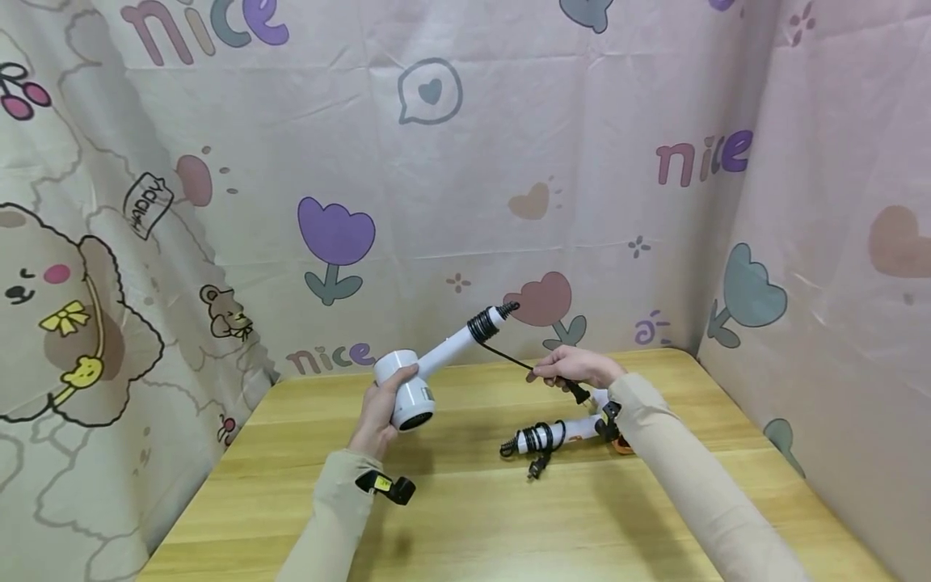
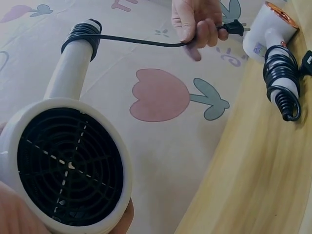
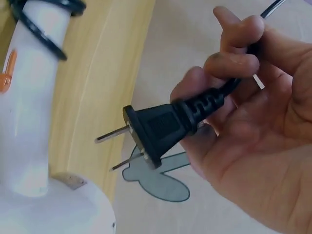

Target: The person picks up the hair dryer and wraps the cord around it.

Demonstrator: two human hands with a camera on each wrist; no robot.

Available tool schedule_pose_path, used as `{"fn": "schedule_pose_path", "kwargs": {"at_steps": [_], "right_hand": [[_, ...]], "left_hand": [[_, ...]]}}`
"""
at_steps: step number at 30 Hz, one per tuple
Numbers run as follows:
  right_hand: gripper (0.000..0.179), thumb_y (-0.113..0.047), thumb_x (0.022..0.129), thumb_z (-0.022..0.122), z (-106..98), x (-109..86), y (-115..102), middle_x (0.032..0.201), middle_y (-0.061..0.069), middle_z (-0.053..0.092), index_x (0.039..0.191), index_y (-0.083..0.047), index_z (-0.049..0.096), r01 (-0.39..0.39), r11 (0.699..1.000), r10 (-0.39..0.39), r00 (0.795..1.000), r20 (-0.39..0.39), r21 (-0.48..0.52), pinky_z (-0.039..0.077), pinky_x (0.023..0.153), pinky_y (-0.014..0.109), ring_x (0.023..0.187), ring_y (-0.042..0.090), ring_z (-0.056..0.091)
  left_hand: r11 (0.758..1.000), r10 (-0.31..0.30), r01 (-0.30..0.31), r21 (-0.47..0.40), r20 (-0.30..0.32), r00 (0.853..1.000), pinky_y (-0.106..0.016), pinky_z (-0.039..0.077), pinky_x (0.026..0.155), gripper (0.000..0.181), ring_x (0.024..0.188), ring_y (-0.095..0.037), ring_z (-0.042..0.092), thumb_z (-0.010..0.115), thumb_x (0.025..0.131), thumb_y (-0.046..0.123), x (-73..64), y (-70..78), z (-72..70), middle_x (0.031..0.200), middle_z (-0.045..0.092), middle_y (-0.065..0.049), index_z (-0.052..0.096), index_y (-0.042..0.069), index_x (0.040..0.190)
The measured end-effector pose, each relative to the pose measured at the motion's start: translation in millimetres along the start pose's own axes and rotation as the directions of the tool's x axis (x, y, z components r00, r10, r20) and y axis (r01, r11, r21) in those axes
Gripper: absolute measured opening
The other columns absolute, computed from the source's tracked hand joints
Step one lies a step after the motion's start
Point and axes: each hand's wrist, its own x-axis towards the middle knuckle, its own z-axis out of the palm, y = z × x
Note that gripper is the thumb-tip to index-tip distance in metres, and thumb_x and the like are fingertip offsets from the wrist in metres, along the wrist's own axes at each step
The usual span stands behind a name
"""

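Note:
My left hand (image 1: 381, 408) grips the head of a white hair dryer (image 1: 410, 388) above the table, its handle tilted up to the right. Black power cord (image 1: 483, 325) is coiled round the handle's end. From there a stretch of cord (image 2: 141, 42) runs taut to my right hand (image 1: 575, 366), whose curled fingers hold it just behind the plug. The black two-pin plug (image 3: 158, 131) sticks out past those fingers. In the left wrist view the dryer's round black grille (image 2: 70, 165) faces the camera. Part of the left hand is hidden behind the dryer.
A second white hair dryer (image 1: 575, 430) with orange trim lies on the wooden table (image 1: 473, 525) below my right hand, its cord wrapped round the handle and its plug (image 1: 538, 466) on the tabletop. Printed cloth (image 1: 451, 186) hangs behind and at both sides.

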Motion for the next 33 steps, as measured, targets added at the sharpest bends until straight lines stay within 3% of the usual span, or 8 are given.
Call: {"fn": "schedule_pose_path", "kwargs": {"at_steps": [4, 7, 12, 16, 19, 24, 27, 33], "right_hand": [[0.032, -0.032, 0.099, 0.058, -5.9, -2.1, 3.3, 0.057, -0.002, 0.052, 0.096, -0.006, 0.077, -0.056, 0.995, 0.052, 0.997, -0.055, -0.087, 0.039, 0.052, 0.022, 0.051, 0.009, 0.041], [0.034, -0.034, 0.098, 0.059, -10.0, -2.2, 3.7, 0.051, -0.003, 0.046, 0.093, -0.007, 0.078, -0.079, 0.988, 0.066, 0.993, -0.096, -0.135, 0.033, 0.048, 0.022, 0.046, 0.008, 0.034], [0.029, -0.025, 0.102, 0.052, -13.1, 3.8, 3.9, 0.056, -0.003, 0.044, 0.105, -0.009, 0.076, -0.023, 0.980, 0.004, 0.995, -0.096, -0.200, 0.025, 0.046, 0.023, 0.047, 0.009, 0.026], [0.030, -0.020, 0.101, 0.054, -13.1, 7.7, -0.7, 0.055, -0.002, 0.045, 0.084, -0.006, 0.073, 0.012, 0.965, -0.062, 0.981, -0.185, -0.262, 0.023, 0.046, 0.024, 0.046, 0.010, 0.022], [0.030, -0.018, 0.100, 0.056, -12.5, 9.3, -6.7, 0.057, -0.002, 0.047, 0.079, -0.004, 0.072, 0.047, 0.944, -0.149, 0.944, -0.295, -0.326, 0.026, 0.050, 0.026, 0.048, 0.012, 0.027], [0.024, -0.027, 0.099, 0.058, -11.3, 7.9, -18.2, 0.065, -0.001, 0.058, 0.096, -0.014, 0.077, 0.047, 0.905, -0.245, 0.870, -0.428, -0.422, 0.035, 0.055, 0.029, 0.054, 0.014, 0.041], [0.023, -0.032, 0.099, 0.058, -10.3, 6.5, -25.4, 0.076, -0.004, 0.067, 0.101, -0.019, 0.077, 0.025, 0.880, -0.281, 0.833, -0.477, -0.475, 0.041, 0.060, 0.031, 0.060, 0.012, 0.052], [0.019, -0.031, 0.095, 0.064, -2.3, 4.3, -41.3, 0.088, -0.001, 0.075, 0.099, -0.018, 0.078, 0.027, 0.829, -0.382, 0.757, -0.530, -0.559, 0.050, 0.069, 0.042, 0.071, 0.015, 0.065]], "left_hand": [[1.000, 0.015, -0.015, 0.008, 0.006, 1.000, -0.033, 0.057, 0.077, 0.079, 0.086, -0.015, 0.065, 0.078, 0.081, 0.037, 0.8, 0.0, 0.9, 0.113, 0.059, -0.010, 0.035, 0.004, 0.138], [1.000, 0.008, -0.009, 0.028, 0.034, 0.999, -0.034, 0.058, 0.076, 0.078, 0.085, -0.016, 0.066, 0.078, 0.081, 0.037, 1.3, -3.6, -0.4, 0.108, 0.062, -0.008, 0.036, 0.002, 0.137], [0.997, -0.022, 0.013, 0.076, 0.125, 0.992, -0.034, 0.059, 0.071, 0.069, 0.079, -0.017, 0.067, 0.074, 0.084, 0.036, 0.8, -12.0, -4.2, 0.095, 0.065, -0.006, 0.040, 0.001, 0.133], [0.991, -0.036, 0.007, 0.131, 0.222, 0.974, -0.035, 0.059, 0.069, 0.065, 0.079, -0.019, 0.067, 0.072, 0.086, 0.036, 0.0, -15.2, -4.4, 0.095, 0.065, -0.007, 0.041, 0.004, 0.133], [0.984, -0.042, -0.007, 0.178, 0.270, 0.962, -0.036, 0.058, 0.070, 0.066, 0.080, -0.020, 0.067, 0.072, 0.086, 0.035, -0.8, -15.9, -3.5, 0.098, 0.065, -0.008, 0.040, 0.005, 0.134], [0.972, -0.043, -0.032, 0.232, 0.308, 0.950, -0.038, 0.059, 0.072, 0.065, 0.083, -0.021, 0.067, 0.073, 0.086, 0.029, -0.9, -16.5, -0.8, 0.104, 0.064, -0.011, 0.039, 0.007, 0.137], [0.960, -0.020, -0.066, 0.274, 0.300, 0.954, -0.039, 0.059, 0.071, 0.068, 0.083, -0.022, 0.067, 0.075, 0.084, 0.027, -0.2, -16.0, 0.2, 0.110, 0.062, -0.014, 0.038, 0.010, 0.139], [0.889, 0.106, -0.205, 0.409, 0.252, 0.962, -0.037, 0.059, 0.069, 0.077, 0.088, -0.025, 0.064, 0.083, 0.076, 0.028, -1.2, -12.3, 2.8, 0.117, 0.056, -0.017, 0.041, 0.012, 0.138]]}}
